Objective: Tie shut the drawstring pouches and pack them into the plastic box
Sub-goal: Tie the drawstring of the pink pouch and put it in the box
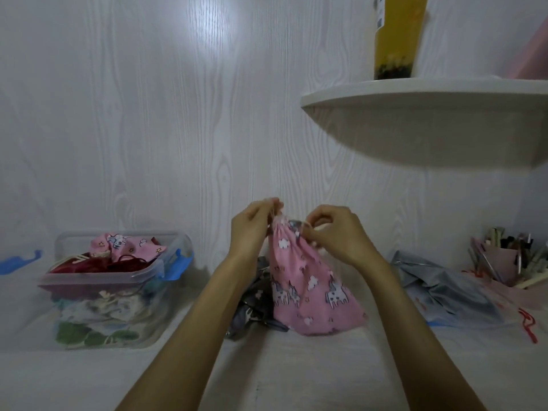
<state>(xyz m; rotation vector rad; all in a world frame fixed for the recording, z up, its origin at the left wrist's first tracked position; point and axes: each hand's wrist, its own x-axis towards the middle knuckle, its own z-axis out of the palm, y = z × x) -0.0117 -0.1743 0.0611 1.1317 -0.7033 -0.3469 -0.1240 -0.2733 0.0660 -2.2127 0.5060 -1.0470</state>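
Just behind pink pouch (308, 280), grey pouch (252, 307).

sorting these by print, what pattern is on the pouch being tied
Pink with unicorns, white clouds and small stars on the pouch; it shows best in the head view.

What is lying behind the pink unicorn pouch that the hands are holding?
Behind the pink unicorn pouch lies a grey patterned pouch, partly visible on its left side. The rest is covered, so whether more pouches lie there cannot be seen.
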